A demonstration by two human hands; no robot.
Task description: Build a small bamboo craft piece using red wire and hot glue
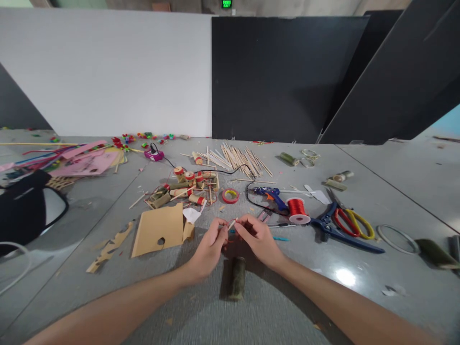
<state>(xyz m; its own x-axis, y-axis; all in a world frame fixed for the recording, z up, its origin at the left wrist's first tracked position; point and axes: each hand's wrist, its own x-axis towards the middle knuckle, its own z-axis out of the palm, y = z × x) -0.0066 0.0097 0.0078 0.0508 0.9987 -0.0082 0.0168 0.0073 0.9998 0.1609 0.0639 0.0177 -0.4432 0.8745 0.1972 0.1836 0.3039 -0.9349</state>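
Note:
My left hand (209, 247) and my right hand (260, 239) meet in front of me, fingers pinched on a short pale wooden stick (232, 224). A thin red strand shows at the stick, partly hidden by the fingers. Below my hands, a dark green bamboo tube (237, 279) is on the grey floor. Just beyond them sits a roll of red tape (230, 195). To the right are a blue glue gun (272, 195) with its black cord and a spool of red wire (296, 211).
Left of my hands lies brown cardboard (158, 231); behind it are bamboo pieces with red bands (197, 199). Loose wooden sticks (240, 160) spread farther back. Scissors (350, 220) and blue-handled cutters (345, 238) lie to the right. White and black panels (283, 76) stand behind.

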